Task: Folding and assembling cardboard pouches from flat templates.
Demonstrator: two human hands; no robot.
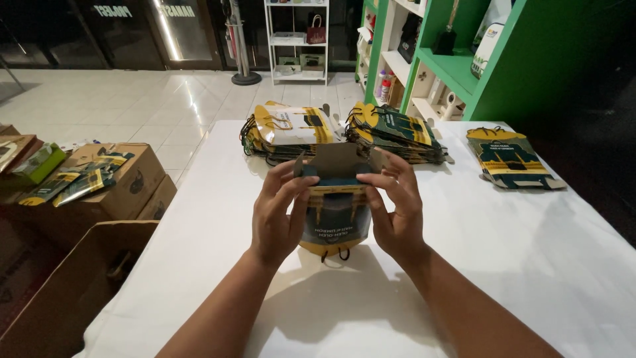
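Both my hands hold one printed paper bag [334,219], dark green and yellow, with its brown bottom flaps [338,161] opened upward and its black cord handle hanging toward me. My left hand [278,209] grips the bag's left side, thumb pressing the flap edge. On the right side, my right hand [394,202] holds the bag with fingers curled over the top fold. The bag hovers just above the white table [517,265].
Two stacks of flat bags [291,132] [394,132] lie at the table's far edge, and a smaller stack [510,158] at the right. Cardboard boxes [112,179] stand on the floor left. Green shelves [457,59] rise behind the table.
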